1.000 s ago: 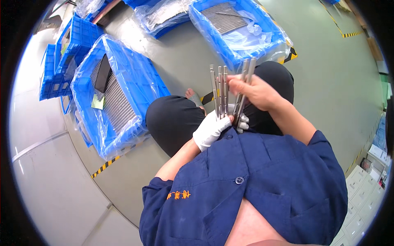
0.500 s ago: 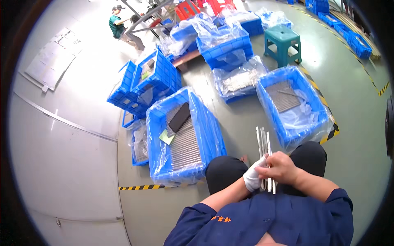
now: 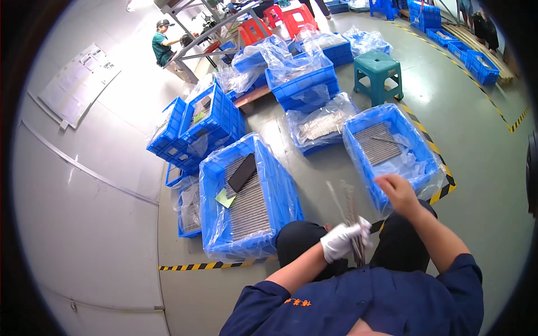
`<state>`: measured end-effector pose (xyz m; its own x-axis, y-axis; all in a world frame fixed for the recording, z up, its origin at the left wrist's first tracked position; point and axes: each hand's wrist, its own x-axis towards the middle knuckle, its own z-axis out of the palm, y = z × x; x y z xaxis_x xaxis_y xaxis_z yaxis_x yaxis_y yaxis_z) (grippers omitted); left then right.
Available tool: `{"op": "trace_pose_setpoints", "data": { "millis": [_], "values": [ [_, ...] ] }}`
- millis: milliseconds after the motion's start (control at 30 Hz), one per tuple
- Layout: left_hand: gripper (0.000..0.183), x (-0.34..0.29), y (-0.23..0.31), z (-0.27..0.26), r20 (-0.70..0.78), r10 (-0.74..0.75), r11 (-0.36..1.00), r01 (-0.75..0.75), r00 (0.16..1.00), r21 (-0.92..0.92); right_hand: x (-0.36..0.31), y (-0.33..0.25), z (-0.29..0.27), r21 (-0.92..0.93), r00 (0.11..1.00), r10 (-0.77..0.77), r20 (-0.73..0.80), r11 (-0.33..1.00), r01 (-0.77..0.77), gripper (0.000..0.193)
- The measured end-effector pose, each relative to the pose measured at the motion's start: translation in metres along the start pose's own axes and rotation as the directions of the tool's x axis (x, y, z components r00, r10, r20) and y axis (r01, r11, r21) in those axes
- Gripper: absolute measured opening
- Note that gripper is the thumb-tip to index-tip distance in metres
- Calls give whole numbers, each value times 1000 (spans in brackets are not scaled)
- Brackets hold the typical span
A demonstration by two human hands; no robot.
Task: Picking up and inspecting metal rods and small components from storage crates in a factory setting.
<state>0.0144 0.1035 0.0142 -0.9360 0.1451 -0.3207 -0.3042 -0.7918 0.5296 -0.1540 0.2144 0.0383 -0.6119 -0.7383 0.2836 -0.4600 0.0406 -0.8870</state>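
Observation:
My left hand [image 3: 339, 242], in a white glove, is closed round a bundle of thin metal rods [image 3: 357, 246]. The rods stand roughly upright between my knees, and their upper ends are blurred. My right hand [image 3: 399, 193], bare, is raised at the near edge of the right blue crate [image 3: 353, 147], apart from the rods. Its fingers are curled together; anything in them is hidden. Inside that crate, rows of similar rods [image 3: 376, 144] lie in clear plastic lining. The larger left crate [image 3: 210, 238] also contains rows of rods [image 3: 249, 215], with a dark flat object [image 3: 242, 173] and a green paper [image 3: 225, 198] on top.
Ahead stands another plastic-lined crate [image 3: 314, 147] of metal pieces. Stacked blue crates [image 3: 227, 120] stand at the left. A green stool [image 3: 378, 70] is beyond the right crate. Striped floor tape [image 3: 216, 265] runs near the crates. A person [image 3: 163, 47] is at the far left.
My right hand has left the rods and moved up and right toward the right crate. My left hand keeps hold of the bundle, slightly lower and left. The view has shifted slightly.

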Motion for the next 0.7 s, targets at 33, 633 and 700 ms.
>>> {"op": "trace_pose_setpoints", "data": {
  "millis": [33,633,700],
  "values": [
    [27,1,-8,4,76,-110,993,107,991,42,21,7,0,61,1000,-20,22,998,19,24],
    [33,7,-53,2,-4,-193,972,192,981,137,43,40,45,450,674,545,498,502,-739,35],
    [31,3,-36,4,-12,-109,983,110,994,146,33,33,23,712,712,502,490,241,-660,34]
  ]
}}
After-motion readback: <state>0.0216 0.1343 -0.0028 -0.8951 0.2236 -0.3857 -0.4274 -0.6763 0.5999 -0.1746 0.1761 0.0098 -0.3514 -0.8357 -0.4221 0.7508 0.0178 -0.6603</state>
